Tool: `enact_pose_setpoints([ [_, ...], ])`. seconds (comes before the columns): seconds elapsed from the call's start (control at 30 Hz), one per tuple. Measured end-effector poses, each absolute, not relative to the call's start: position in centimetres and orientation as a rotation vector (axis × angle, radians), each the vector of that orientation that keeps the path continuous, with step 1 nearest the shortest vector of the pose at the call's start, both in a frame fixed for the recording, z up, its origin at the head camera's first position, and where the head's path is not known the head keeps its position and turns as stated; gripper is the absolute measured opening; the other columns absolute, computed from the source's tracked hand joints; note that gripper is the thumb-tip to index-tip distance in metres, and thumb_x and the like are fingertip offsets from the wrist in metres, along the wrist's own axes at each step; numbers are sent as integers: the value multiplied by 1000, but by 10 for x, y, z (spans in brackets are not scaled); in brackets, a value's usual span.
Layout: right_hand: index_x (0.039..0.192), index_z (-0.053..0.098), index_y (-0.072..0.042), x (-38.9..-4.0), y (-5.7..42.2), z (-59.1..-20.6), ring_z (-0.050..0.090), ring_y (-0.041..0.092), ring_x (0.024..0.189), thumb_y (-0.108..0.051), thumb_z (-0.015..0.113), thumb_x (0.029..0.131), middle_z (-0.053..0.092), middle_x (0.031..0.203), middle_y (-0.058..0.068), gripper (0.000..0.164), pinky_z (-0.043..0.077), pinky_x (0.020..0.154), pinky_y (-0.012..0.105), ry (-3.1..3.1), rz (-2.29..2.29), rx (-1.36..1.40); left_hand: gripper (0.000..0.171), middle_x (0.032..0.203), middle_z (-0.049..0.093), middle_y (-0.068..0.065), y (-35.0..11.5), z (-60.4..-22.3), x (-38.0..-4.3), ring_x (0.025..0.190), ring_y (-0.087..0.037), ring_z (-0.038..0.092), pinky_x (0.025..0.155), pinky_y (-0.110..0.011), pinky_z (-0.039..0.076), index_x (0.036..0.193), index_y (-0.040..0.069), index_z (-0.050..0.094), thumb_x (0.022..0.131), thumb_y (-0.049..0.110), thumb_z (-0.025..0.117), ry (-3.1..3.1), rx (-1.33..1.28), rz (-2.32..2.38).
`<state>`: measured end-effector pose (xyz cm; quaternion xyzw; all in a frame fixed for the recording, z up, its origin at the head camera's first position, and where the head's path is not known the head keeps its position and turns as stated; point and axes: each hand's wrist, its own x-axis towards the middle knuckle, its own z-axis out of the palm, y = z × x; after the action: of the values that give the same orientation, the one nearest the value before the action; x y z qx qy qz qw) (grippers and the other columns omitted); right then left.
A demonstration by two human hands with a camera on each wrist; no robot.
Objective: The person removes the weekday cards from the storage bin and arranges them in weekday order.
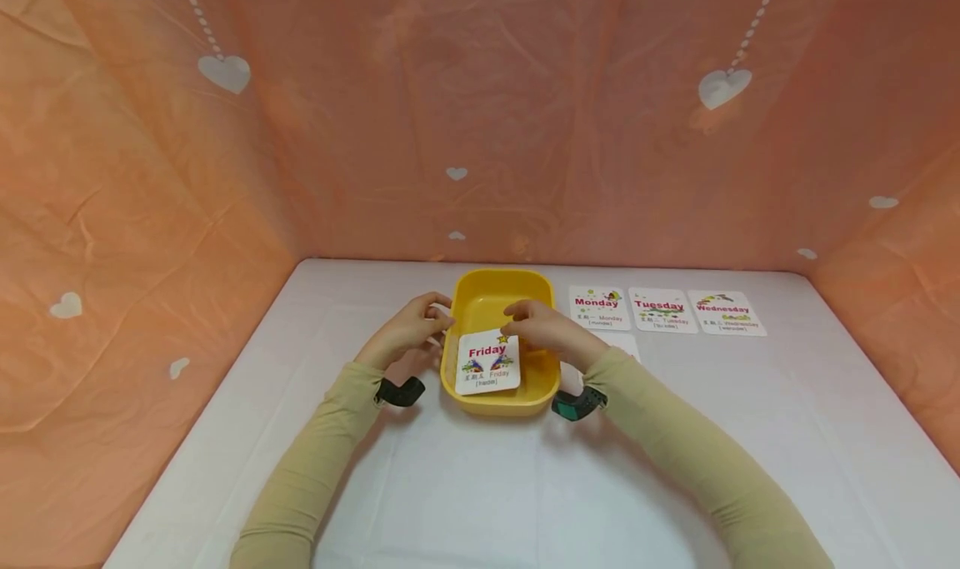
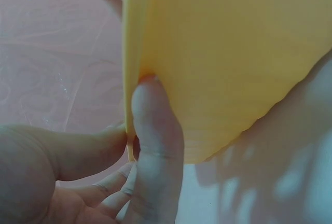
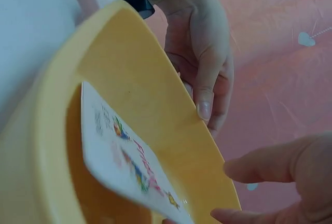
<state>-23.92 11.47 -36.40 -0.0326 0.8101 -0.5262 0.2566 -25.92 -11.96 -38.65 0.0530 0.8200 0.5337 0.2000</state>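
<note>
A yellow plastic tray stands on the white table. My left hand pinches the left side of its rim, with the thumb inside the wall in the left wrist view. Over the near part of the tray is a white card reading "Friday", which slants up from the tray floor in the right wrist view. Reaching over the tray's right side, my right hand holds the card at its upper right corner. Part of that grip falls outside the right wrist view.
Cards for Monday, Tuesday and Wednesday lie in a row right of the tray. Another white card below them is mostly covered by my right arm. An orange cloth with hearts hangs behind the table.
</note>
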Motion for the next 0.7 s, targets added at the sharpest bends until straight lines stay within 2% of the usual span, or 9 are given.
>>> enact_pose_setpoints([
  [0.13, 137, 42, 3, -242, 116, -363, 50, 31, 106, -10, 58, 93, 40, 135, 22, 48, 44, 96, 43, 2199, -1428, -99, 34, 99, 59, -20, -119, -386, -259, 70, -21, 62, 62, -35, 55, 130, 3, 44, 99, 12, 54, 2290, 157, 1501],
  [0.33, 135, 45, 3, -246, 117, -364, 54, 29, 102, -7, 59, 92, 47, 126, 20, 47, 47, 94, 42, 2201, -1422, -119, 34, 97, 59, -18, -119, -387, -259, 71, -22, 63, 62, -35, 55, 130, 4, 44, 99, 13, 54, 2289, 165, 1501],
  [0.7, 131, 49, 8, -254, 116, -363, 60, 22, 78, 5, 61, 87, 56, 98, 15, 46, 53, 82, 38, 2227, -1377, -166, 33, 95, 59, -16, -119, -388, -260, 71, -22, 63, 61, -34, 54, 129, 4, 45, 99, 13, 54, 2285, 161, 1505],
])
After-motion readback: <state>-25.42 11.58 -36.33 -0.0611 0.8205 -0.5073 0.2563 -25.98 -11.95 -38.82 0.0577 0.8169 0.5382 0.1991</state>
